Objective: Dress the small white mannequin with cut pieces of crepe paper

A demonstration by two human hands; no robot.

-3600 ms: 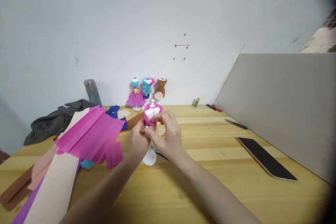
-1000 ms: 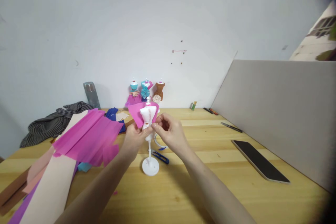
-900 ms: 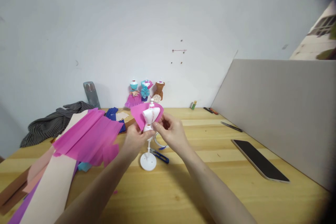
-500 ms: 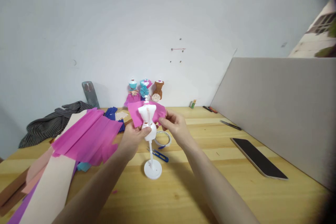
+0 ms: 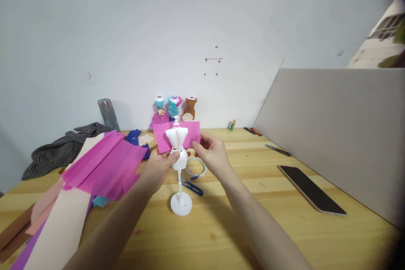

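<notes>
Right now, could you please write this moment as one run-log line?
left hand: thumb on white mannequin at hip; right hand: pinching pink sheet near right edge; sheet: behind mannequin; grey bottle: by wall

- The white mannequin [image 5: 179, 160] is hiding the middle of the pink sheet [image 5: 191, 133].
- The sheet is covering some fingertips of the right hand [image 5: 211, 152].
- The view's bottom edge is cutting off the cream strip [image 5: 61, 221].
- The left edge is cropping the brown strip [image 5: 15, 228].

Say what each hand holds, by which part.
The right hand pinches the pink sheet near its lower right corner. The left hand holds the white mannequin at the hip; whether it also grips the sheet is unclear.
</notes>
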